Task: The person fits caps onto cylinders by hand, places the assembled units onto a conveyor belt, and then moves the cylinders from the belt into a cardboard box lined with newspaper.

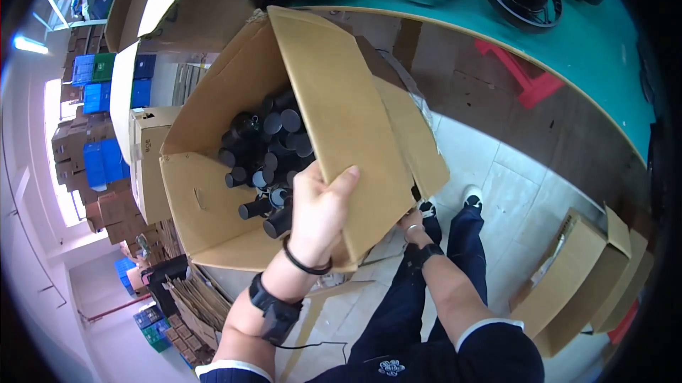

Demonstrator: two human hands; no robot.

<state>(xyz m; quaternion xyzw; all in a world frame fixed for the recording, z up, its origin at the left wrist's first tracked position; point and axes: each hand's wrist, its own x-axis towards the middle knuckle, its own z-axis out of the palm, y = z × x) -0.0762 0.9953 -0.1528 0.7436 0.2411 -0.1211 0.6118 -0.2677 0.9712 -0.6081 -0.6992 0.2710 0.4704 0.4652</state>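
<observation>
Left hand [321, 212] gripping cardboard box [213, 134], right hand [410, 221] apparently beneath

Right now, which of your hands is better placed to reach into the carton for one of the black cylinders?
Probably the left hand. It grips the cardboard flap right above the black cylinders, at the carton's open mouth. The right hand is under the cardboard box, mostly hidden and seemingly supporting it.

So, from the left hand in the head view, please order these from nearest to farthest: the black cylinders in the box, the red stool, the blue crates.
1. The black cylinders: just above the left hand, inside the cardboard box whose flap it grips.
2. The blue crates: far to the left, by the wall.
3. The red stool: upper right, under the green table.
</observation>
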